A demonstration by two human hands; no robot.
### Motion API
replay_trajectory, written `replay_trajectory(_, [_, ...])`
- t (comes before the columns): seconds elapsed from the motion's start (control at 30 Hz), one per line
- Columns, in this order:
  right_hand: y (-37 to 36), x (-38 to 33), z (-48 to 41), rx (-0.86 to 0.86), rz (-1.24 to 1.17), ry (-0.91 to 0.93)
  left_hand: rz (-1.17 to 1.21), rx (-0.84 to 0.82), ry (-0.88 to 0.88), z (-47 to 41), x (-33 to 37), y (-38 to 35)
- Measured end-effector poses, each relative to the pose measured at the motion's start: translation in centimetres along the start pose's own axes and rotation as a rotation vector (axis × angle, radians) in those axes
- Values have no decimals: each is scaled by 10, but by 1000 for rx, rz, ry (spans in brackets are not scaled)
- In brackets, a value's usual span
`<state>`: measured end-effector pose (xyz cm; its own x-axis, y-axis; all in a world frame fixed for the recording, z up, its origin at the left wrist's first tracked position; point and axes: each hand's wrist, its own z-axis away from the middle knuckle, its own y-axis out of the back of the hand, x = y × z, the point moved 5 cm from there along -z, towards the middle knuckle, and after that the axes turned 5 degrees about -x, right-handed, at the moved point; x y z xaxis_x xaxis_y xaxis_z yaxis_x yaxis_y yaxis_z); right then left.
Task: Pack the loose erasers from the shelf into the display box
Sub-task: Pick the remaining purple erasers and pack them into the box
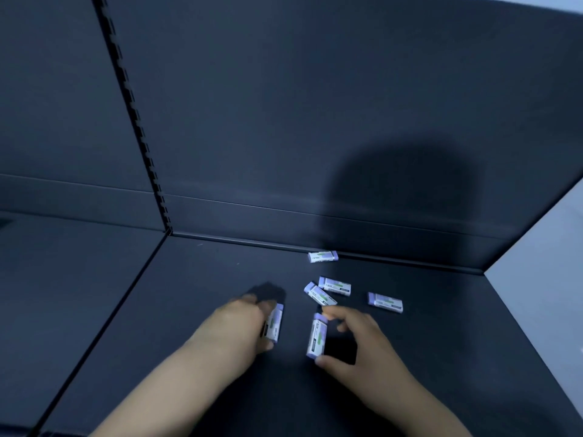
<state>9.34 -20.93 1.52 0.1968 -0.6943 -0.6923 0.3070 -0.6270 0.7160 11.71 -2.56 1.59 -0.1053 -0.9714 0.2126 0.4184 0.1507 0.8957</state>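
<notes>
Slotted upright: dark, far left, running down the back panel to the shelf's rear corner.
Shelf: dark and flat, carrying the loose erasers.
Left hand: blurred, fingers curled round the left eraser, thumb at its near end. On the shelf or lifted, cannot tell.
Middle eraser: white sleeve, lilac ends, pinched end to end.
Angled pair: two erasers just beyond the middle eraser, left ends nearly meeting, ungripped.
Back eraser: alone against the rear edge of the shelf.
Right hand: forefinger on the far end of the middle eraser, thumb on the near end, other fingers loosely bent.
Right eraser: flat on the shelf, apart from the rest.
Shadow: rounded, on the back panel.
</notes>
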Motion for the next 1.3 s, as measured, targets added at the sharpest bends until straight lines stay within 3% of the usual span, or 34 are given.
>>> replay_trajectory(0.5, [-13,-1,-16,-45,336,-92,71,-24,-151,0,-6,0])
replay_trajectory(0.77, [-31,-34,-23,-15,226,44,-30,245,-140,32,-29,19])
replay_trajectory(0.97, [-79,-105,-38,2,174,135,-114,477,-224,74,-99,26])
replay_trajectory(1.3, [-232,-247,-82,-44,45,219,-190,563,-127,158,-299,45])
